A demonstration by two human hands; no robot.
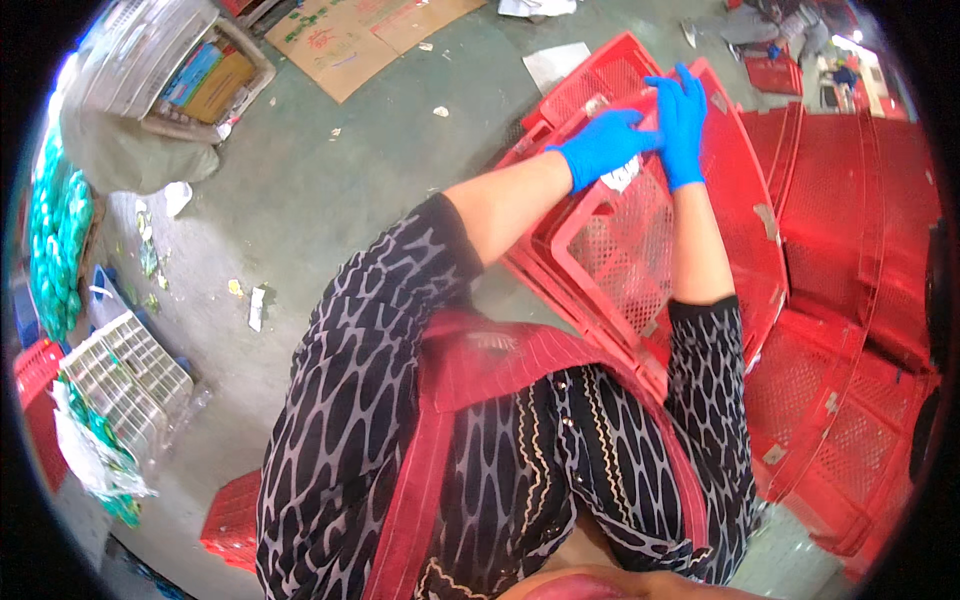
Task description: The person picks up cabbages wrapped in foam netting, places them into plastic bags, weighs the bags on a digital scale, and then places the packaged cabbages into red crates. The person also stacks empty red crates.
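In front of me a red plastic crate with mesh panels (619, 255) stands tilted against other red crates. My left hand (611, 146), in a blue glove, has its fingers bent over the crate's upper rim, above a white label (621, 174) that bears writing. Close beside it, my right hand (681, 127), also gloved in blue, lies along the same part of the crate with fingers spread towards the far edge. The left thumb meets the right hand. What the right palm presses on is hidden from view.
Stacked red crates (832, 195) fill the right side. At left are a grey-white crate (259, 64), a person's leg (150, 154), green net bags (60, 240) and a white grid crate (124, 375). Flattened cardboard (337, 45) and scraps lie on the floor. Another person (780, 34) works far right.
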